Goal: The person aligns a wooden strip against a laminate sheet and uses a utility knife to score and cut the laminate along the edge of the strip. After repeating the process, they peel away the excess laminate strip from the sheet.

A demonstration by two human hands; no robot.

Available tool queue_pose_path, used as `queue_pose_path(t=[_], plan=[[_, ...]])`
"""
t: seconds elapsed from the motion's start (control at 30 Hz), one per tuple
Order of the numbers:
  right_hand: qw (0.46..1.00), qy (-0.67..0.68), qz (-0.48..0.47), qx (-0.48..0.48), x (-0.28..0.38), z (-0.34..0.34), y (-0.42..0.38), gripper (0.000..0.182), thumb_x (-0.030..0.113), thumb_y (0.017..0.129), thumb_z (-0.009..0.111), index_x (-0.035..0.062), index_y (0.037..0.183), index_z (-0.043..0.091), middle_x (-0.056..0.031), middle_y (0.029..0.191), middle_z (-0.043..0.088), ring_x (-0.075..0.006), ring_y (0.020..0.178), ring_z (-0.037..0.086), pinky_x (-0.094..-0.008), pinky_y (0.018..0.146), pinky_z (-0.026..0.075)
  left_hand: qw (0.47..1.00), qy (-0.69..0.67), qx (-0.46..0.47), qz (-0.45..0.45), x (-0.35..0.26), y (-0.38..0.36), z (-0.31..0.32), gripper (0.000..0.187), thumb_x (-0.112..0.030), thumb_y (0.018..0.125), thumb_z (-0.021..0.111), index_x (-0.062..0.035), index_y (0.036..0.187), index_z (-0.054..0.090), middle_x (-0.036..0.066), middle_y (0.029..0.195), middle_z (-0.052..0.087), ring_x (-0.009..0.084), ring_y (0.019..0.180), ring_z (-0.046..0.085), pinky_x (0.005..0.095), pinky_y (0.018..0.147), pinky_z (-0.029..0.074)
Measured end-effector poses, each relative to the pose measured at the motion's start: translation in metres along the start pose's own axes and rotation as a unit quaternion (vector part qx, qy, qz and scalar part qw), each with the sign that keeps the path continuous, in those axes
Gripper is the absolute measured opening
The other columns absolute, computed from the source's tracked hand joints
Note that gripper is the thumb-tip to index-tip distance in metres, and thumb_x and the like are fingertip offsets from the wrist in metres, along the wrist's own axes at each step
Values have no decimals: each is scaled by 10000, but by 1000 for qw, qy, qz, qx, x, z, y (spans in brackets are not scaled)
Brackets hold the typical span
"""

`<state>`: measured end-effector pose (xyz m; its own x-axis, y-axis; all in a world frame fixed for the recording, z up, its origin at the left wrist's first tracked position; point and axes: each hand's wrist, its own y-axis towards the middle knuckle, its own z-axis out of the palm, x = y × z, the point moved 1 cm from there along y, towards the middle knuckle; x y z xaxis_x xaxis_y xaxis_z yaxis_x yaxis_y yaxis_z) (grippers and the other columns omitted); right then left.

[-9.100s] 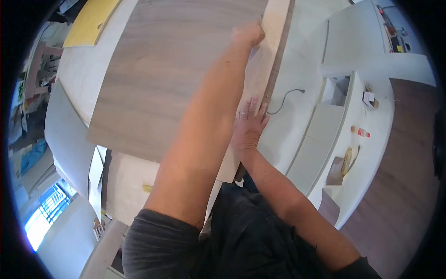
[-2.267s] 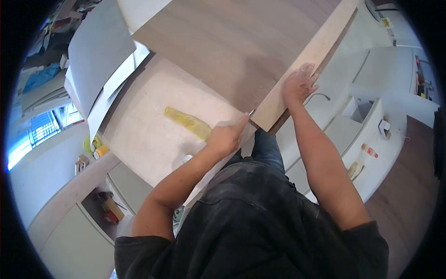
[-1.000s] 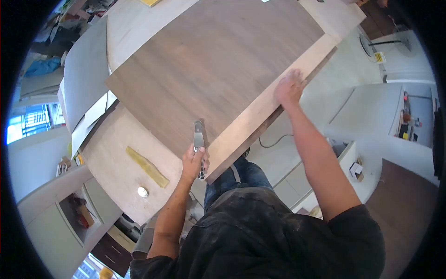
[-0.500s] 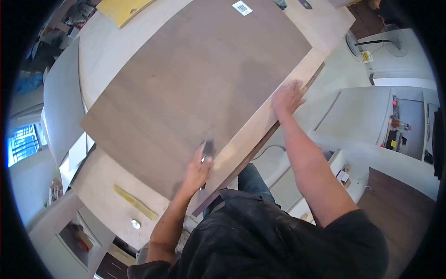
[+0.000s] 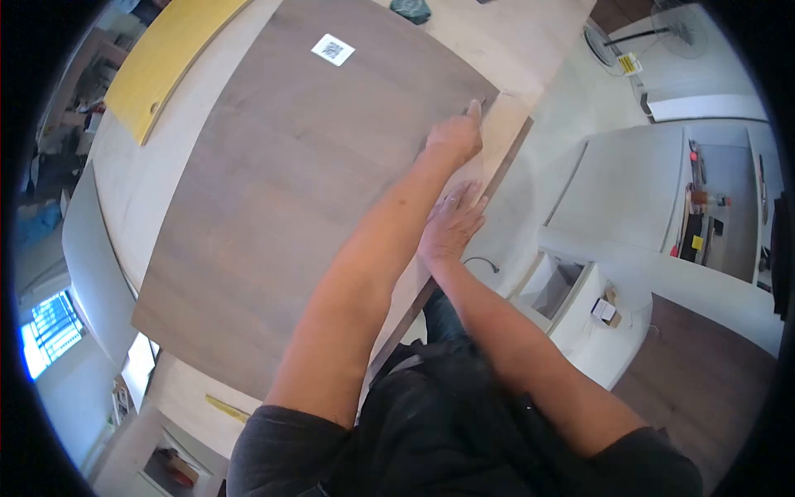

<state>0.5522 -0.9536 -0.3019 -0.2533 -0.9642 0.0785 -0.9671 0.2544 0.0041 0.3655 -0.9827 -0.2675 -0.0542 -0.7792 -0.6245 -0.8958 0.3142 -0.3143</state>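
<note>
A large brown wood-grain board (image 5: 265,190) lies flat on the pale worktop, with a white printed label (image 5: 333,50) on its far part. My left hand (image 5: 455,137) is closed at the board's far right corner, index finger stretched along a small dark hand tool that the hand mostly hides; its exact kind I cannot tell. Just nearer to me, my right hand (image 5: 451,224) lies flat, fingers spread, on the pale wood strip (image 5: 503,126) along the board's right edge. My left forearm crosses over the board.
A yellow board (image 5: 166,62) lies on the worktop at the upper left, and a narrow yellow piece (image 5: 226,407) at the lower left. A dark green item (image 5: 411,10) sits beyond the board. To the right stand a fan (image 5: 600,45), an open drawer (image 5: 553,286) and a shelf unit with small items.
My left hand has swept from the board's near end to its far right corner with the tool. My right hand stays on the strip; the whole view has shifted.
</note>
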Motion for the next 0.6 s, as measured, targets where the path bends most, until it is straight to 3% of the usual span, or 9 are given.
queue_pose_path(t=[0.33, 0.43, 0.53, 0.6], plan=[[998, 59, -5, 18, -2, -2, 7, 673, 225, 992, 485, -76, 1554, 270, -288, 1662, 149, -623, 1462, 163, -759, 1107, 246, 999, 34, 27, 12, -29, 46, -7, 783, -86, 874, 536, -105, 1606, 258, 246, 1177, 697, 400, 1111, 671, 510, 955, 520], [997, 69, -3, 28, -1, -6, 6, 659, 217, 993, 483, -79, 1547, 287, -283, 1660, 159, -620, 1466, 153, -758, 1113, 241, 999, 26, 24, 12, -27, 48, -6, 729, -91, 894, 519, -108, 1587, 294, 244, 1175, 699, 408, 1110, 670, 519, 954, 518], [998, 63, -12, 24, -4, -10, 2, 657, 217, 992, 487, -84, 1544, 295, -278, 1658, 170, -608, 1471, 160, -748, 1126, 235, 999, 19, -9, 30, -27, 47, 0, 552, -121, 962, 441, -55, 1506, 378, 241, 1169, 706, 396, 1117, 683, 514, 941, 542], [998, 62, -18, 15, -3, -9, 3, 658, 221, 991, 492, -87, 1541, 302, -275, 1657, 178, -600, 1474, 165, -740, 1131, 237, 999, 19, -8, 34, -26, 48, 0, 604, -108, 932, 482, -74, 1524, 364, 242, 1165, 704, 411, 1102, 679, 526, 923, 539]])
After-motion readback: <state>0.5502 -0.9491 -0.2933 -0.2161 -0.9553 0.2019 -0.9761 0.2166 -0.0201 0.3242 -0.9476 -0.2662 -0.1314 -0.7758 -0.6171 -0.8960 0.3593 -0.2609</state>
